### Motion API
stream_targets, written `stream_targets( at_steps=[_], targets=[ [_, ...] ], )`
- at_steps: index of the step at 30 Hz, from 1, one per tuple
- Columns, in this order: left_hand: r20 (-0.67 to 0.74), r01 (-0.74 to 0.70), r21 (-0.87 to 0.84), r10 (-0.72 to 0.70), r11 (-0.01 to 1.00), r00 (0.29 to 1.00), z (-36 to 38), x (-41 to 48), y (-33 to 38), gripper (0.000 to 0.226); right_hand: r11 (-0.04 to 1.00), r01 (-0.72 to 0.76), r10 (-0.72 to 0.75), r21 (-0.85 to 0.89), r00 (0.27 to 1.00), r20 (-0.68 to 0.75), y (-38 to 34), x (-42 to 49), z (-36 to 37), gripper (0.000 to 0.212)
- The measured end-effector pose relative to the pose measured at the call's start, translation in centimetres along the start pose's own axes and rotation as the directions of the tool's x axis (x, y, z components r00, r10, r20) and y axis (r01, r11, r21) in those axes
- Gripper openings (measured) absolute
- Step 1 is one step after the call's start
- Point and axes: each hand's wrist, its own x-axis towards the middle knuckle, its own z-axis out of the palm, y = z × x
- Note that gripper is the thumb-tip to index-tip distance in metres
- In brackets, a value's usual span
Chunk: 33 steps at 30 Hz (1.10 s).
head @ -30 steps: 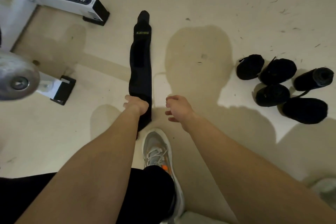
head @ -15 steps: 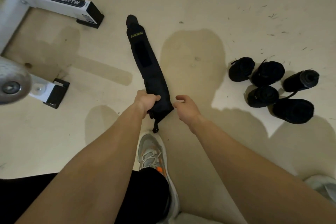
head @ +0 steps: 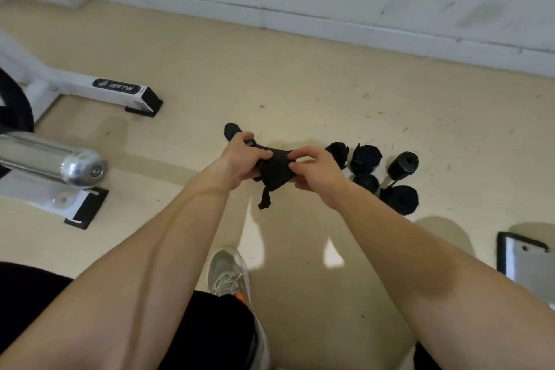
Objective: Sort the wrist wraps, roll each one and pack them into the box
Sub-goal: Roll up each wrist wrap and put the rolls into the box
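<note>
The wrap (head: 274, 173) has come up off the floor (head: 300, 84), bunched.
Soft, limp, light: left hand (head: 240, 159) and right hand (head: 315, 171) pinch its end with curled fingers (head: 300, 153); I'd roll from there.

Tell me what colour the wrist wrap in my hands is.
Black. The wrist wrap shows best in the head view.

Dim, warm light; soft shadows pool on the floor (head: 300, 84), wide-angle bending and blur at the edges.
</note>
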Motion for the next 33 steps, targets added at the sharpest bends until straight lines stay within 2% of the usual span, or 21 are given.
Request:
stream_targets(
  at_steps=[3, 4, 6, 9, 13, 16, 19, 21, 23, 25, 28, 31, 33],
  targets=[
    [0.048, -0.043, 0.115, 0.037, 0.992, 0.998, 0.2, -3.2, 4.1, 0.020, 0.999, 0.047, -0.047, -0.023, 0.999, -0.013, -2.7, -2.2, -1.7, 0.009],
    [0.069, -0.052, 0.133, 0.043, 0.990, 0.997, 0.1, -4.1, 5.5, 0.012, 0.998, 0.064, -0.064, -0.023, 0.998, -0.021, -3.7, -2.9, -2.3, 0.010],
    [0.104, -0.054, 0.091, 0.045, 0.994, 0.994, 0.0, -6.1, 8.1, 0.013, 0.994, 0.107, -0.107, -0.004, 0.994, -0.036, -5.8, -4.6, -3.5, 0.012],
    [0.205, -0.029, -0.008, 0.030, 1.000, 0.978, -0.4, -9.3, 11.6, 0.026, 0.986, 0.149, -0.147, 0.076, 0.989, -0.023, -9.2, -7.4, -5.5, 0.015],
    [0.351, -0.114, -0.092, 0.140, 0.989, 0.926, -0.6, -12.4, 14.9, 0.039, 0.950, 0.148, -0.176, 0.276, 0.981, 0.077, -13.2, -11.0, -8.9, 0.033],
    [0.389, -0.240, -0.082, 0.253, 0.967, 0.886, 0.5, -14.8, 16.7, 0.028, 0.953, 0.270, -0.281, 0.137, 0.957, 0.068, -15.5, -13.8, -11.1, 0.037],
    [0.353, -0.392, 0.035, 0.355, 0.919, 0.866, 2.2, -17.1, 18.1, 0.006, 0.907, 0.414, -0.417, -0.072, 0.908, -0.026, -16.8, -16.3, -12.2, 0.020],
    [0.359, -0.474, 0.108, 0.410, 0.874, 0.839, 3.0, -18.3, 18.7, 0.016, 0.863, 0.482, -0.500, -0.154, 0.858, -0.120, -17.3, -17.5, -13.1, 0.004],
    [0.355, -0.539, 0.110, 0.474, 0.835, 0.806, 3.7, -18.9, 19.0, 0.023, 0.840, 0.515, -0.540, -0.171, 0.823, -0.177, -17.5, -18.4, -13.9, 0.012],
    [0.359, -0.582, 0.013, 0.540, 0.813, 0.761, 4.6, -19.5, 18.9, 0.010, 0.835, 0.544, -0.549, -0.076, 0.821, -0.155, -17.5, -19.0, -14.4, 0.017],
    [0.367, -0.544, -0.202, 0.578, 0.814, 0.729, 6.2, -19.7, 18.2, 0.034, 0.827, 0.549, -0.538, 0.121, 0.835, -0.112, -17.0, -19.4, -14.2, 0.003],
    [0.346, -0.497, -0.290, 0.574, 0.818, 0.742, 7.3, -19.6, 17.9, 0.033, 0.831, 0.534, -0.509, 0.155, 0.843, -0.173, -16.9, -19.2, -14.1, 0.020],
    [0.342, -0.493, -0.308, 0.579, 0.813, 0.741, 7.6, -19.4, 18.0, 0.034, 0.835, 0.532, -0.502, 0.142, 0.841, -0.201, -17.1, -19.1, -14.2, 0.023]
  ],
)
